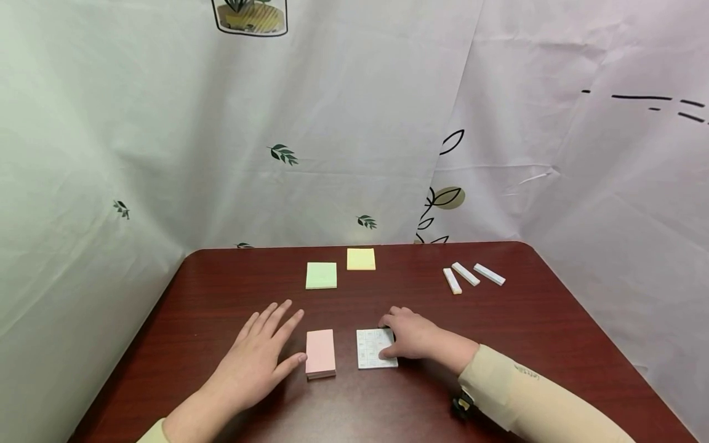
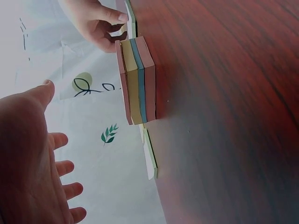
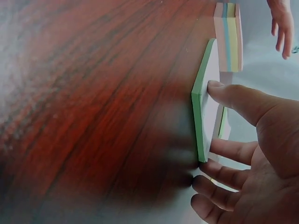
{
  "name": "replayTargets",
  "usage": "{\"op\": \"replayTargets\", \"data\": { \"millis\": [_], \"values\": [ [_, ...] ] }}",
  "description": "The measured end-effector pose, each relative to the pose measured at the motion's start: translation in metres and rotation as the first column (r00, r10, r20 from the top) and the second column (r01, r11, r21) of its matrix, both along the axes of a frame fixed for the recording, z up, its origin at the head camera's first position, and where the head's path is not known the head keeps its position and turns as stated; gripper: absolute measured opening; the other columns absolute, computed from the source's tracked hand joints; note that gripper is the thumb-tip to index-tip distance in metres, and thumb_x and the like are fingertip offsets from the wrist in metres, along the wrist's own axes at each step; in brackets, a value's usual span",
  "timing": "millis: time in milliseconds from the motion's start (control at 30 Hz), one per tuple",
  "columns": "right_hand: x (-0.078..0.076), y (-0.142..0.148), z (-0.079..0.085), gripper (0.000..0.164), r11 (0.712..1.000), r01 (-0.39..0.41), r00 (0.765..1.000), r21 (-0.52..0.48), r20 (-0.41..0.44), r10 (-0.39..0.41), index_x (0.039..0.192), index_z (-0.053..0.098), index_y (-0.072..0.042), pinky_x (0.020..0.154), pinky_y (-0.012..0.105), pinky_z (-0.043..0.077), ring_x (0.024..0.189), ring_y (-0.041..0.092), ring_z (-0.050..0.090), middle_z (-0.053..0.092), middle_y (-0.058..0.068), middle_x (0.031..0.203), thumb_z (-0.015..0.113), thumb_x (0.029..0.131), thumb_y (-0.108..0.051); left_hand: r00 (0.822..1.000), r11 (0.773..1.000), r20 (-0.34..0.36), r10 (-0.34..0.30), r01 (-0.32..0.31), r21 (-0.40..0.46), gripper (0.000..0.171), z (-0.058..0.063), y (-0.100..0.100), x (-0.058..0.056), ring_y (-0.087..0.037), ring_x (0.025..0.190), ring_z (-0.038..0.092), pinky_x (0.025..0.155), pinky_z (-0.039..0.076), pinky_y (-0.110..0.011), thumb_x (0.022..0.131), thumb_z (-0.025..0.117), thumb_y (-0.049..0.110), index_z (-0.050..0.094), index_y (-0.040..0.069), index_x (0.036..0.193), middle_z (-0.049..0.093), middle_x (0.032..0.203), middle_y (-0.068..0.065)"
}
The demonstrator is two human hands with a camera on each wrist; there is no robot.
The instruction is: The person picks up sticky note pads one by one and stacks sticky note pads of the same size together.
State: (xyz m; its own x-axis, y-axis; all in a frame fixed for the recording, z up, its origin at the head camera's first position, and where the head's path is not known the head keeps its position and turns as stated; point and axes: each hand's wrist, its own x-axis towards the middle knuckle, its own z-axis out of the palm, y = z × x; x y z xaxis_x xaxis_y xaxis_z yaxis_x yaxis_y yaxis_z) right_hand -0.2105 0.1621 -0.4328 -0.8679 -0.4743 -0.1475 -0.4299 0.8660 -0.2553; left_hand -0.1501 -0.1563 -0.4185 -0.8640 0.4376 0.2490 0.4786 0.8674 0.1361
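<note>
My left hand hovers palm down with its fingers spread, just left of a stack of sticky note pads. The stack is pink on top, with yellow, blue and pink layers showing in the left wrist view. My right hand holds the right side of a sticky note pad with a printed grid on its white top. In the right wrist view the thumb touches the pad's top while the fingers bend round its far edge. This pad has green sides and lies flat.
Behind the hands lie a green sticky note pad and a yellow one. Several small white strips, three in number, such as this strip, lie at the back right. A patterned cloth hangs behind the dark red table.
</note>
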Motion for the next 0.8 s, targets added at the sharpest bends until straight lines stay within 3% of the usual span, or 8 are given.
{"op": "replayTargets", "data": {
  "millis": [200, 467, 667, 800],
  "values": [
    [-0.005, 0.0, -0.001, 0.047, 1.0, -0.012, 1.0, 0.003, 0.004, 0.012, 0.102, 0.065, -0.012, 0.078, 0.038, 0.047, 0.09, 0.019, 0.052, 0.054, -0.001, 0.096, 0.086, 0.073, -0.043, 1.0, 1.0, 0.0, 0.0, 0.0, 0.001, 0.073, 0.0, 0.0, 0.0, -0.034, 0.147, 0.024, 0.116, 0.015, -0.054, 0.093, 0.061, 0.054, 0.037, 0.021, 0.154, 0.029, 0.16, -0.009],
    [-0.01, 0.001, -0.002, 0.048, 0.997, 0.048, 0.994, -0.06, 0.099, -0.042, 0.094, 0.057, -0.011, 0.075, 0.036, 0.044, 0.083, 0.017, 0.047, 0.05, -0.001, 0.09, 0.089, 0.071, -0.039, 1.0, 1.0, -0.006, -0.002, 0.002, -0.005, 0.074, -0.001, 0.0, -0.001, -0.033, 0.147, 0.023, 0.116, 0.015, -0.054, 0.094, 0.058, 0.056, 0.036, 0.021, 0.155, 0.028, 0.16, -0.009],
    [-0.008, 0.006, -0.003, 0.043, 0.978, 0.129, 0.978, -0.166, 0.185, -0.098, 0.092, 0.051, -0.012, 0.067, 0.034, 0.04, 0.074, 0.016, 0.048, 0.052, 0.001, 0.081, 0.087, 0.076, -0.03, 1.0, 1.0, -0.008, -0.002, 0.001, -0.007, 0.073, 0.0, 0.0, -0.001, -0.034, 0.147, 0.024, 0.116, 0.016, -0.054, 0.094, 0.058, 0.057, 0.036, 0.021, 0.155, 0.028, 0.16, -0.009],
    [-0.009, 0.014, -0.006, 0.035, 0.953, 0.146, 0.969, -0.267, 0.231, -0.084, 0.091, 0.051, -0.012, 0.064, 0.031, 0.039, 0.071, 0.014, 0.048, 0.052, 0.0, 0.079, 0.082, 0.081, -0.024, 1.0, 1.0, -0.009, -0.002, 0.002, -0.007, 0.073, -0.001, 0.0, -0.001, -0.034, 0.146, 0.024, 0.116, 0.015, -0.054, 0.094, 0.057, 0.057, 0.036, 0.021, 0.154, 0.028, 0.16, -0.009]
  ]
}}
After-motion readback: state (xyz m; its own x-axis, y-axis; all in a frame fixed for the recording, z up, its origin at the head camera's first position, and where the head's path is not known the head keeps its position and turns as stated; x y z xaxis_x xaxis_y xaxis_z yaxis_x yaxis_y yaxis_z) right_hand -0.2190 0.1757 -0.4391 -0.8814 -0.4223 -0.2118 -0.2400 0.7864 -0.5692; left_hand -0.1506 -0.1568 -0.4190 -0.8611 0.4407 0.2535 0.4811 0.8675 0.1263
